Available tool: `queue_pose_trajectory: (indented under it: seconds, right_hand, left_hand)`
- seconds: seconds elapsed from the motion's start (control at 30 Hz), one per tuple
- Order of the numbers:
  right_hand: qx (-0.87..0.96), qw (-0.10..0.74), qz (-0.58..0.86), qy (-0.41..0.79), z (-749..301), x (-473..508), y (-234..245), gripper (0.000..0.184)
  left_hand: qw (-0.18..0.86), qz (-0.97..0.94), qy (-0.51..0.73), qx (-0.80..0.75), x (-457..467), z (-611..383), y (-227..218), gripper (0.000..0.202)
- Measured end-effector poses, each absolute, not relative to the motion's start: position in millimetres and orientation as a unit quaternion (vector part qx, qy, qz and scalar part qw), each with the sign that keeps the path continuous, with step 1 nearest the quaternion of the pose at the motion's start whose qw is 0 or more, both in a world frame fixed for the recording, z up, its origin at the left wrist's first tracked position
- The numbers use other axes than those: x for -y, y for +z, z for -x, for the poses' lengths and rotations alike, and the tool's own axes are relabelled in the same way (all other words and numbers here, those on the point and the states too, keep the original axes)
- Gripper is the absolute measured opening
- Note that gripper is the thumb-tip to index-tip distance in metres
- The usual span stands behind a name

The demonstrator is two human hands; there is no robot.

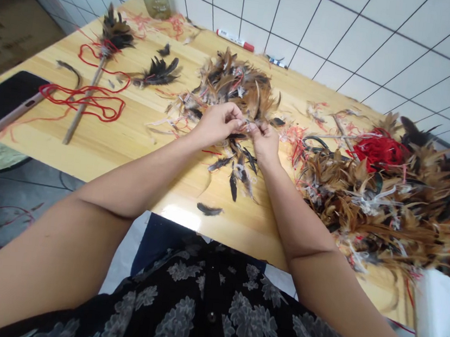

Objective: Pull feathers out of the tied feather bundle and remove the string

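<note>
My left hand (223, 122) and my right hand (264, 140) meet fingertip to fingertip over the middle of the table. Both are closed in a pinch on a small bundle of feathers (247, 123), its pale end showing between the fingers. How far the bundle reaches is partly hidden by the hands. Just behind them lies a heap of brown feathers (236, 79) with bits of white and pink string. Loose dark feathers (238, 173) are scattered on the wood below my hands, and a single feather (209, 210) rests nearer the table edge.
At left, a feather-tipped stick (84, 97) lies beside loose red string (106, 113) and a phone (6, 100). A large feather pile (351, 206) with a red string bundle (381, 150) covers the right. Markers (234, 40) lie along the tiled wall (308, 25).
</note>
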State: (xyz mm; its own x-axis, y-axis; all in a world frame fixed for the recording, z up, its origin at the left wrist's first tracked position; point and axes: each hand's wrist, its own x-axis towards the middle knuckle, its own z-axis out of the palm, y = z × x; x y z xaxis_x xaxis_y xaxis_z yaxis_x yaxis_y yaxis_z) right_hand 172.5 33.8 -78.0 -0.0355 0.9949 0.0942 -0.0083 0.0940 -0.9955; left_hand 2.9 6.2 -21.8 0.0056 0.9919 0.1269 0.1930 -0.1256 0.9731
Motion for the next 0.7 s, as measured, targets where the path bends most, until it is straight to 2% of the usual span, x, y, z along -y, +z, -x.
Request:
queue_pose_trajectory:
  seconds: [0.23,0.4,0.57,0.7]
  right_hand:
    - [0.560,0.509,0.472,0.452,-173.0,-37.2,-85.3,0.033]
    - [0.596,0.479,0.482,0.428,-173.3,-33.5,-78.4,0.020]
    - [0.619,0.459,0.487,0.411,-174.3,-30.6,-73.6,0.031]
    - [0.625,0.458,0.477,0.414,-175.4,-35.0,-81.0,0.026]
  left_hand:
    - [0.513,-0.473,0.534,-0.478,-8.3,-9.0,-21.0,0.026]
    - [0.513,-0.476,0.528,-0.481,-9.9,-8.4,-23.5,0.030]
    - [0.513,-0.487,0.526,-0.473,-10.8,-4.3,-27.3,0.027]
    - [0.521,-0.487,0.524,-0.466,-9.1,-2.6,-26.8,0.029]
